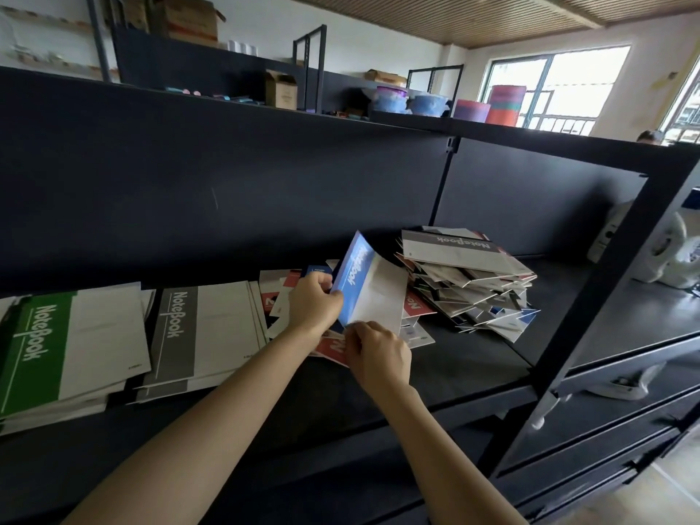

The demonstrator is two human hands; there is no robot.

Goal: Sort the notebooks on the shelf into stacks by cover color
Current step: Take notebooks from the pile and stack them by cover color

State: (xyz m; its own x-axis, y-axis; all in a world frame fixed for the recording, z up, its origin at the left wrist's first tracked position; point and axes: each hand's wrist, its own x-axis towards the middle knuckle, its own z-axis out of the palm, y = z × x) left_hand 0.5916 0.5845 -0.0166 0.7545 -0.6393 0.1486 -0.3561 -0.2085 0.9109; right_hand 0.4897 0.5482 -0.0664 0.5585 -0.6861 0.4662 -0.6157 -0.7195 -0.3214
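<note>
Left hand [316,302] grips the tilted blue notebook [354,276] at its nine o'clock edge; right hand [380,354] pinches its six o'clock edge above the shelf [454,358].

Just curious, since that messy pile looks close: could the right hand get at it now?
Probably yes, once freed. The right hand pinches the blue notebook together with the left hand; nothing upright stands between it and the unsorted pile, only low shelf space.

"NoteBook" stands in white on the green-banded white notebook [41,335], the grey-banded white notebook [174,316] beside it, the tilted blue-banded notebook [354,274], and upside down on the topmost grey-banded pile notebook [462,246].
</note>
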